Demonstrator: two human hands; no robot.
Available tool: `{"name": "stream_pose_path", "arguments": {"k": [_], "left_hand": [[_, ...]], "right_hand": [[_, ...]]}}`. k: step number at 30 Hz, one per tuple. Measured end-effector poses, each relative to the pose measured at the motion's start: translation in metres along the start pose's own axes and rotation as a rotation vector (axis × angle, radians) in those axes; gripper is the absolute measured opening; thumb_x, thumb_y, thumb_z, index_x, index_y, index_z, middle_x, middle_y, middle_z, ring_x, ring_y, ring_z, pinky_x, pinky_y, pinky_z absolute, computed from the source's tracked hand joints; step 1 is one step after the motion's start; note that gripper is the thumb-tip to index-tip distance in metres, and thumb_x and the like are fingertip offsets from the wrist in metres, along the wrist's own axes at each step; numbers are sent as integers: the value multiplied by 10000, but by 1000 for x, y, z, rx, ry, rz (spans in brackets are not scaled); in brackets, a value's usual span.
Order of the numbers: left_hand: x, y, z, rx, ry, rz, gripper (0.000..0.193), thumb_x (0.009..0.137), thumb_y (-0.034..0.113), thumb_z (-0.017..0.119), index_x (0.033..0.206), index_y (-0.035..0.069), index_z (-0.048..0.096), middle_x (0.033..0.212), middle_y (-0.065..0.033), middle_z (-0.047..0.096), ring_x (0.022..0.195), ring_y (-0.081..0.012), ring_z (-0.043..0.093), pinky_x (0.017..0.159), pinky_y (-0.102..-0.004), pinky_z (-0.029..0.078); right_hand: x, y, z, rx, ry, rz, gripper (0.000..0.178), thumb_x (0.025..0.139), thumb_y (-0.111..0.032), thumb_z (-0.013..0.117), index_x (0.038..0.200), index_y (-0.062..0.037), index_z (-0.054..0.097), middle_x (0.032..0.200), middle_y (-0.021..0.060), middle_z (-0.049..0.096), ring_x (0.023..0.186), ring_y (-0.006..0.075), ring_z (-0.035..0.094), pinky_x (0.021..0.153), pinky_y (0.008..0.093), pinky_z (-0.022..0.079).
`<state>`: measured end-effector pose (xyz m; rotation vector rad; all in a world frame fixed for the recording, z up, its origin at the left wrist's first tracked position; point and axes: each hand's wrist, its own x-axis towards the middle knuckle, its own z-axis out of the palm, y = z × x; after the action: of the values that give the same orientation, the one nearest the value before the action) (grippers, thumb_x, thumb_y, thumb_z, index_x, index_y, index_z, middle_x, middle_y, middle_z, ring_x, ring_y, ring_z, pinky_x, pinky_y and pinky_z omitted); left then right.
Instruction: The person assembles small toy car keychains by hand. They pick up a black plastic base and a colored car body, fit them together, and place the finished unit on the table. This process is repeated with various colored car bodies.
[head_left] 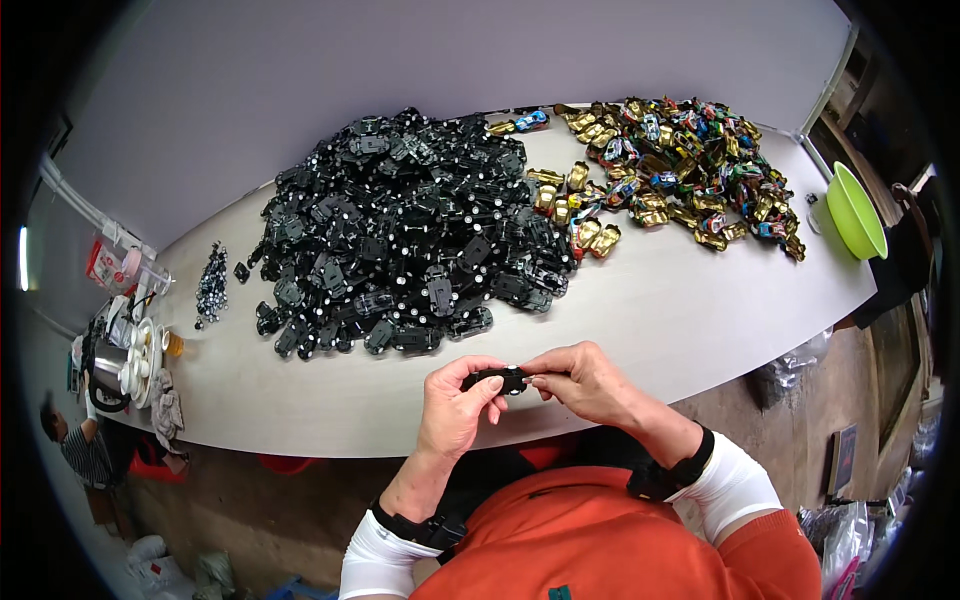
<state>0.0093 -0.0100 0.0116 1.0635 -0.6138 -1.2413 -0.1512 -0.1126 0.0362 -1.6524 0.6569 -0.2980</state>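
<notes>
"How are the hands posing?"

"The left hand (455, 405) is pinching a black chassis (508, 381) over the table (300, 420); the right hand (588, 383) is bending inward, pressing thumb and finger together at its end, around what I can't tell."

"Textures?"

"Dull chassis are forming a jagged heap (390, 220); shiny cars (680, 165) are lying rightward; a smooth, round bowl (856, 212) is tilting."
</notes>
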Motion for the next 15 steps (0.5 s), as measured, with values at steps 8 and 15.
{"name": "stream_pose_path", "arguments": {"k": [8, 15], "left_hand": [[9, -2, 8, 35, 84, 36, 170, 824, -36, 563, 990, -58, 536, 760, -108, 584, 526, -122, 571, 395, -194, 439], [13, -9, 5, -120, 105, 38, 211, 817, -14, 598, 1010, -31, 514, 781, -87, 590, 596, -125, 579, 480, -206, 461]], "right_hand": [[1, 17, -2, 223, 8, 77, 205, 873, -60, 526, 1038, -4, 633, 667, 2, 584, 568, 52, 501, 502, 211, 412], [5, 23, 3, 324, 40, 32, 184, 888, -71, 516, 1007, -1, 637, 692, 1, 596, 566, 46, 519, 500, 187, 429]]}}
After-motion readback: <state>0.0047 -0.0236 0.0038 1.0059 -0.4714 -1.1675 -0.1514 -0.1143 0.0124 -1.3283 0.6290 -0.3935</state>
